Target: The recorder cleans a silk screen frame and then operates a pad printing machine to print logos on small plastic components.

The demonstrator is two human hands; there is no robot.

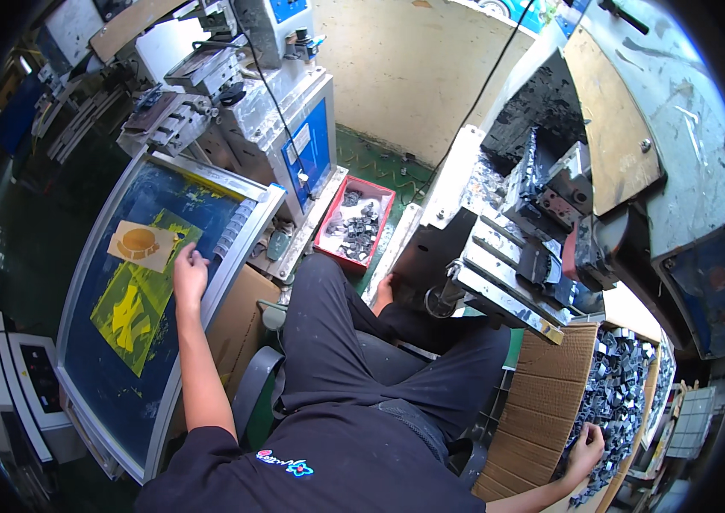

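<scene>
Inside the cardboard box (542,402), small dark parts (619,376) probably handle light, stiff and slightly slippery, best pinched by one edge; the right hand (586,449) is curled at them, the left hand (191,274) half-curled far left of the box, any grip unclear.

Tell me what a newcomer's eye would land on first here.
The bright yellow patch on the framed blue screen at left, near the left hand. Next, the cardboard box at lower right, heaped with small dark parts, where the right hand is. Then the red box on the floor beyond the knees.
</scene>
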